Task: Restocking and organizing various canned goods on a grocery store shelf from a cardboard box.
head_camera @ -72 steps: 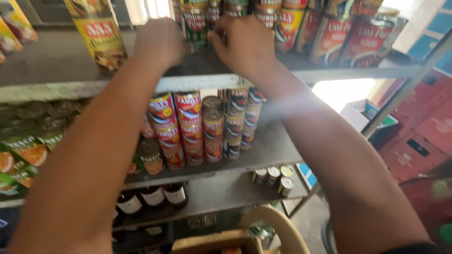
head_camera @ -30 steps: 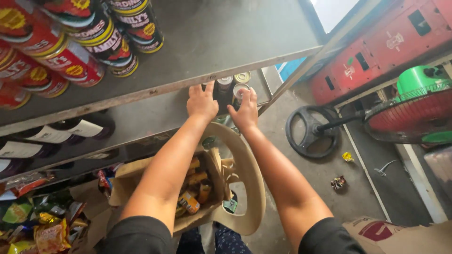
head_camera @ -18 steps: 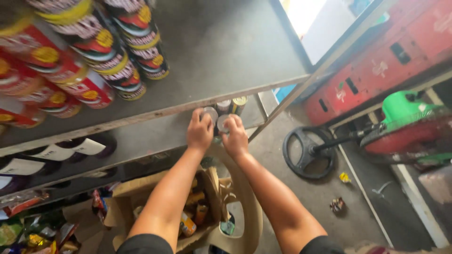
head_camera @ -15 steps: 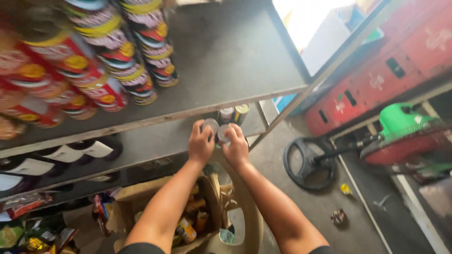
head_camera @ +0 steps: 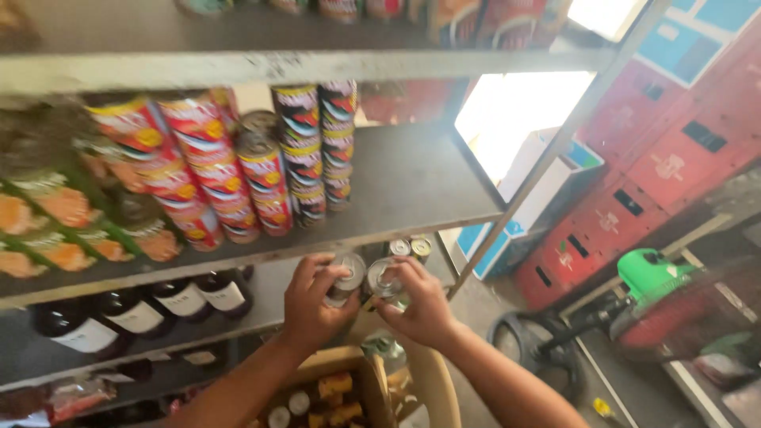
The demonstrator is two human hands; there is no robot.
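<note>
Grey metal shelves (head_camera: pixel 412 190) in a cluttered storeroom are standing stacked with colourful tins. The left hand (head_camera: pixel 313 305) is grasping one small silver-topped can (head_camera: pixel 346 277) and the right hand (head_camera: pixel 420 305) another can (head_camera: pixel 383 279), held above an open carton (head_camera: pixel 349 380); two more small cans (head_camera: pixel 410 248) are sitting just beyond. Shelving them looks next, needing a steady reach forward.
</note>
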